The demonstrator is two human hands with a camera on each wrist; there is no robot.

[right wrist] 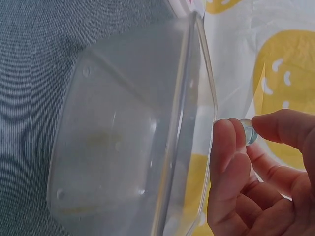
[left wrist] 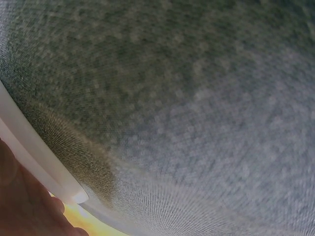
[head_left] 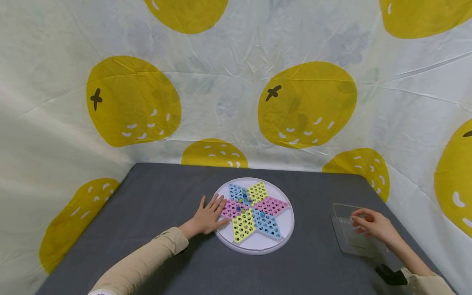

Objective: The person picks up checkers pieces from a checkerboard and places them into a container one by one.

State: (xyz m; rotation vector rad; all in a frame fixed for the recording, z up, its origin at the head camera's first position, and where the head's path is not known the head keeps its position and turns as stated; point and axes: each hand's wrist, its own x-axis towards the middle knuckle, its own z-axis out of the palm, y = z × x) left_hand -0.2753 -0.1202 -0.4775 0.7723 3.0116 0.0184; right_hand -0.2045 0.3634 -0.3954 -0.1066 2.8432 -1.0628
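Note:
My left hand (head_left: 208, 215) lies with spread, straight fingers on the left edge of a round white Chinese checkers board (head_left: 287, 224). In the left wrist view, part of that hand (left wrist: 27, 206) shows beside the white board rim (left wrist: 42, 155). Several glass marbles (head_left: 244, 197) sit in holes of the blue and pink points on the board's far left, and another marble (head_left: 262, 214) is in the near blue point. Over a clear plastic box (head_left: 341, 241), my right hand (head_left: 376, 226) pinches a clear glass marble (right wrist: 250, 132) between thumb and fingertips, right by the box rim.
A dark grey cloth (head_left: 162, 192) covers the table. Behind and at both sides hangs a pale curtain (head_left: 221, 102) with large yellow fruit prints. The box stands to the right of the board, near the table's right edge.

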